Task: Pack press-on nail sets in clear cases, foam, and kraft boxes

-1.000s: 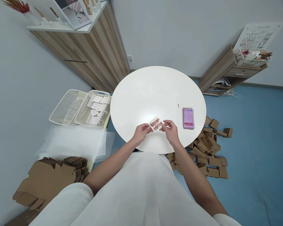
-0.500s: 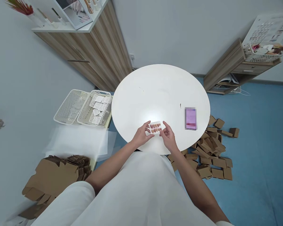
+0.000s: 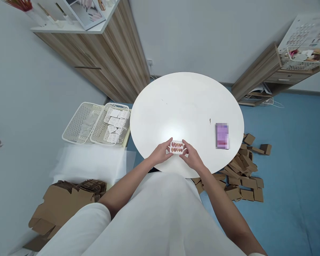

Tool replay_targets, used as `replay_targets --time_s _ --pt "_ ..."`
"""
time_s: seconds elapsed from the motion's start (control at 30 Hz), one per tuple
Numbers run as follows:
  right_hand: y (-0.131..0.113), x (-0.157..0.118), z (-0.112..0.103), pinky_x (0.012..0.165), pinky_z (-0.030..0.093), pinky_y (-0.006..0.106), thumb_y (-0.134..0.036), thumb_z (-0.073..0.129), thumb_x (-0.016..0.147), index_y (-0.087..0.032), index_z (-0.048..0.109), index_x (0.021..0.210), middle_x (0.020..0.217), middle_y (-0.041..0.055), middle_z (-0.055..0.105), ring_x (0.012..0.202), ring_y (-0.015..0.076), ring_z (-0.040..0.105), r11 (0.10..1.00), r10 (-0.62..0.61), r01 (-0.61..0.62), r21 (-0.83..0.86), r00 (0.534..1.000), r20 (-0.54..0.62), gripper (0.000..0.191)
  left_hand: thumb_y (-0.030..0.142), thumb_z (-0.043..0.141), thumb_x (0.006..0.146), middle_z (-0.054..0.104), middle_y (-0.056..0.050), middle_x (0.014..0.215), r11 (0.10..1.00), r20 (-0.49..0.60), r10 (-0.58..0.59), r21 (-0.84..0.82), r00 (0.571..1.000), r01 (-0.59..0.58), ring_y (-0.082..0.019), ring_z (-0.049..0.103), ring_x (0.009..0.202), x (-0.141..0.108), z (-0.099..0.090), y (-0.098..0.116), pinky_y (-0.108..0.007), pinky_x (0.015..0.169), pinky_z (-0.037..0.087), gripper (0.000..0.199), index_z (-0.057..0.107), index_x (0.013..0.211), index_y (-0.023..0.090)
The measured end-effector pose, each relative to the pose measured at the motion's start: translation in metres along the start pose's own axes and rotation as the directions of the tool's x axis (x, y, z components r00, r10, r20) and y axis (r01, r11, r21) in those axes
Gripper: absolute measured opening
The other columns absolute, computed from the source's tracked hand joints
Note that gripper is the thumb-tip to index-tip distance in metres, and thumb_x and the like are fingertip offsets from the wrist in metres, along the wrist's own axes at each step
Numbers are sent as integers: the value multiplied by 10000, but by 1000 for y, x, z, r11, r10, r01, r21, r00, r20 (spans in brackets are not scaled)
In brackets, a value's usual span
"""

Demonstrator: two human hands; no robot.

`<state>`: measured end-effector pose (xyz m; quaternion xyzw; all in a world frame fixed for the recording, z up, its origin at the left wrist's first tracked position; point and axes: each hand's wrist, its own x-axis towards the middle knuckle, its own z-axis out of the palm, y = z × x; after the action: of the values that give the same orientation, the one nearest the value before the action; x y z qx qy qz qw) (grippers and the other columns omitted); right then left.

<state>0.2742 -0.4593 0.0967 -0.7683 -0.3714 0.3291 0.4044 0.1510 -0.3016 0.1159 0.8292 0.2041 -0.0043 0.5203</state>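
Observation:
A small white card with two rows of reddish and golden nail-like pieces (image 3: 177,147) is held over the near edge of the round white table (image 3: 186,96). My left hand (image 3: 161,152) grips its left edge between thumb and fingers. On the opposite edge, my right hand (image 3: 191,155) holds the card the same way. A purple rectangular item, blurred into blocks (image 3: 222,136), lies on the right part of the table, apart from both hands.
Two white mesh baskets (image 3: 82,122) stand left of the table, one with white cards (image 3: 116,122). Flattened brown cardboard (image 3: 61,202) lies at lower left. Small brown boxes (image 3: 246,183) are piled on the floor at right. A wooden cabinet (image 3: 117,53) stands behind.
My right hand's fingers have closed onto the card's right edge, where the index finger was raised before. The view has shifted slightly, so the table appears further right.

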Motion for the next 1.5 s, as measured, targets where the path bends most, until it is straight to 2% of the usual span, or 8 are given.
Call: replay_targets --time_s 0.13,0.4,0.57,0.7,0.93,1.17,1.3,1.5 --pt "-9 10 14 728 470 351 -248 560 709 -286 289 1315 970 27 521 681 134 525 999 47 -47 6 998 -28 665 265 560 730 563 -53 1054 999 -30 -30 12 999 30 -146 547 798 -3 -9 -14 -311 754 440 773 144 1381 243" --pt "-33 44 51 700 471 334 -239 574 693 -268 333 1276 927 20 504 661 127 501 996 89 -88 10 996 -33 631 257 583 707 478 -80 1110 995 -131 -71 -78 989 61 -172 520 924 -11 -36 -46 -313 768 463 607 374 1276 234" --pt "-42 77 89 683 465 339 -234 598 670 -262 366 1255 908 25 480 660 134 469 995 93 -93 -39 996 -10 630 209 569 694 415 -80 1137 973 -189 -197 -161 962 168 -171 487 979 -16 -59 -75 -299 788 461 626 359 1284 226" --pt "-47 105 126 664 462 343 -217 582 674 -253 354 1267 913 31 489 654 140 478 989 137 -134 -66 989 53 637 184 560 682 423 -75 1118 958 -207 -279 -126 937 258 -195 469 1025 -18 -78 -110 -324 843 428 645 355 1292 224" --pt "-48 138 180 748 441 360 -192 557 687 -231 328 1292 1008 69 505 876 207 511 974 179 -165 -158 981 81 648 187 544 672 409 -109 1143 928 -181 -372 -79 910 364 -235 466 1038 -15 -104 -159 -365 873 405 657 343 1297 171" --pt "-48 141 196 744 448 369 -168 559 674 -263 265 1331 1043 73 485 902 216 508 957 257 -248 -150 965 43 726 196 543 677 396 -126 1199 915 -171 -401 -133 900 382 -261 422 1116 -15 -112 -164 -407 930 360 660 326 1301 170" --pt "-48 128 201 783 460 379 -218 610 646 -278 216 1346 1123 73 451 893 190 511 955 297 -297 30 955 10 806 198 533 688 369 -122 1263 899 -170 -425 -194 889 393 -254 405 1153 -21 -107 -165 -405 938 360 671 297 1316 183" --pt "-53 126 213 868 430 379 -211 612 646 -280 247 1326 1230 81 421 1057 196 472 919 317 -306 250 948 -4 775 165 554 664 365 -122 1323 888 -162 -424 -270 891 374 -269 344 1230 -20 -106 -168 -419 997 306 717 286 1329 177"
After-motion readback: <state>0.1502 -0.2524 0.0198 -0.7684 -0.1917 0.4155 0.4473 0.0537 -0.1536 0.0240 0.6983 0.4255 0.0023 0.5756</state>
